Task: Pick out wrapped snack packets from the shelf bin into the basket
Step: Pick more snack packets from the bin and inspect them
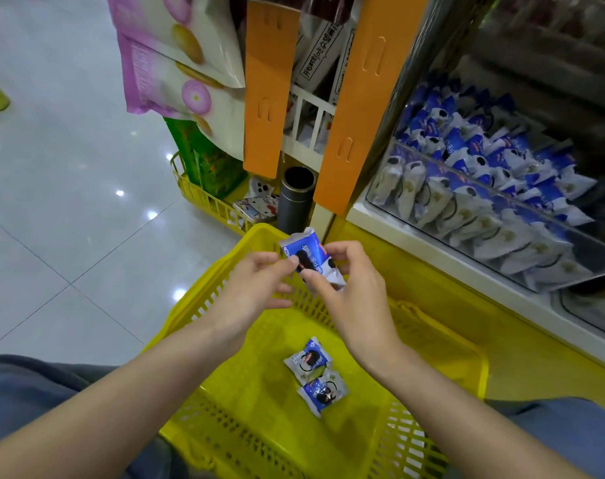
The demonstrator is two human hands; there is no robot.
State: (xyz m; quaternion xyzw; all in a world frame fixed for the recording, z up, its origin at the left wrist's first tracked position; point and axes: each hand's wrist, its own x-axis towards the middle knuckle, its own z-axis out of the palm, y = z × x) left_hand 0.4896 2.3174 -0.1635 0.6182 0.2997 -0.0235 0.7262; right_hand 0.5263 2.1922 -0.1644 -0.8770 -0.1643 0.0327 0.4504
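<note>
A blue-and-white wrapped snack packet [302,249] is held between both hands above the far end of the yellow plastic basket [442,344]. My left hand [256,288] pinches its left side and my right hand [349,292] grips its right end. Two more of the same packets [316,375] lie flat on the basket floor, touching each other. The clear-fronted shelf bin [432,160] at the right is filled with several such packets [484,188].
Orange shelf uprights [270,98] stand ahead, with hanging purple-and-white bags [176,63] to their left. A small yellow rack [204,198] holds green packs, and a dark cylinder [295,198] stands beside it. Grey tiled floor [52,167] lies to the left.
</note>
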